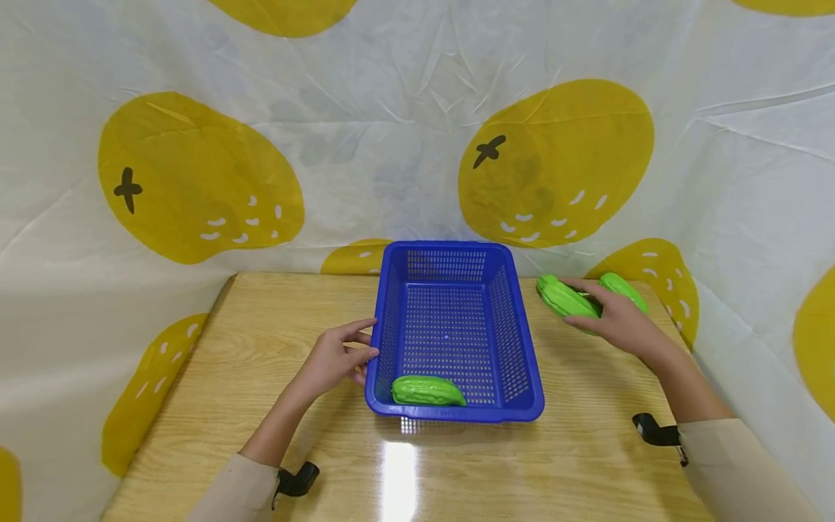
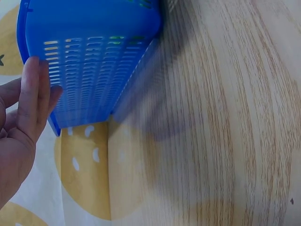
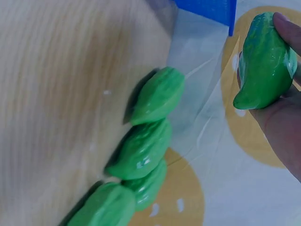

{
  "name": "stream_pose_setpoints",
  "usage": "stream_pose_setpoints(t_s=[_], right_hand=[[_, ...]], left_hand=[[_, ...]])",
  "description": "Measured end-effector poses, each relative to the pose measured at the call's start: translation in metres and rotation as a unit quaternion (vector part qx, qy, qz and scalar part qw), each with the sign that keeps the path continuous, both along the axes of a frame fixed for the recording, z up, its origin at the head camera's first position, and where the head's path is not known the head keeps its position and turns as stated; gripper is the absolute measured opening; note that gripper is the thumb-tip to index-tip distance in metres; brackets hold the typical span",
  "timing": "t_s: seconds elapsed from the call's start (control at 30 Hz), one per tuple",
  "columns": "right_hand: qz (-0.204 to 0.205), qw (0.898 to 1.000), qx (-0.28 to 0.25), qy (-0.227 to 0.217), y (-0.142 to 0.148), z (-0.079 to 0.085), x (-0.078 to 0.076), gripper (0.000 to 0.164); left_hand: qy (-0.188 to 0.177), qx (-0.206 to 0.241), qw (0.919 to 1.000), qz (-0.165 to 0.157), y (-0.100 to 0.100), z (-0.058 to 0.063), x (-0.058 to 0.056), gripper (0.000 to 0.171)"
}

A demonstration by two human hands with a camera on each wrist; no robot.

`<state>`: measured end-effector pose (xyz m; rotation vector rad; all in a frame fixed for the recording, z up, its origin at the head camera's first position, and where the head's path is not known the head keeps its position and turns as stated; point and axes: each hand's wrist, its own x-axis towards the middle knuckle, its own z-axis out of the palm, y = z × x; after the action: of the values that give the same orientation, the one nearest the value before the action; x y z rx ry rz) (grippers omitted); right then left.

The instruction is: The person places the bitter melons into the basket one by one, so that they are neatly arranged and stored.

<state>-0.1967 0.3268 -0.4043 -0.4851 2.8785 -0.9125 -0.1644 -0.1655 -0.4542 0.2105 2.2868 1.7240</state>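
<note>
A blue plastic basket [image 1: 446,415] stands in the middle of the table, with one green bitter melon [image 1: 427,391] lying along its near side. My left hand [image 1: 335,357] is at the basket's left rim; in the left wrist view its fairly straight fingers [image 2: 31,87] touch the outer wall. To the right of the basket, my right hand [image 1: 620,319] grips another bitter melon [image 3: 265,66] between thumb and fingers, above the table. Below it in the right wrist view, several more bitter melons [image 3: 143,148] lie in a row, partly hidden by my hand in the head view.
The wooden table [image 1: 274,312] ends at a white cloth [image 1: 365,167] printed with yellow fruit, which hangs behind and at both sides. A black wrist camera [image 1: 298,480] sits at my left sleeve, another black camera [image 1: 655,431] at my right.
</note>
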Motion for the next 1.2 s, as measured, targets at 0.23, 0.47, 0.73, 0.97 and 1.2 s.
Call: stream_pose_setpoints(t_s=[0.23, 0.47, 0.73, 0.97, 1.2], right_hand=[[0.031, 0.999, 0.015, -0.006, -0.021, 0.013, -0.016, 0.068], [0.067, 0.998, 0.013, -0.014, -0.047, 0.025, -0.031, 0.068], [0.106, 0.994, 0.018, -0.018, -0.073, 0.034, -0.047, 0.067], [0.139, 0.989, 0.04, -0.006, -0.093, 0.032, -0.061, 0.064], [0.154, 0.987, 0.044, 0.001, -0.11, 0.025, -0.065, 0.062]], left_hand=[[-0.002, -0.003, 1.0, 0.002, 0.0, 0.0, 0.001, 0.058], [-0.005, -0.003, 1.0, 0.002, -0.001, 0.0, 0.002, 0.059], [-0.003, 0.005, 1.0, 0.0, -0.001, -0.003, -0.001, 0.058], [-0.004, 0.012, 0.9999, 0.001, -0.002, -0.002, -0.001, 0.058], [-0.002, 0.009, 1.0, -0.002, -0.001, -0.001, -0.001, 0.058]])
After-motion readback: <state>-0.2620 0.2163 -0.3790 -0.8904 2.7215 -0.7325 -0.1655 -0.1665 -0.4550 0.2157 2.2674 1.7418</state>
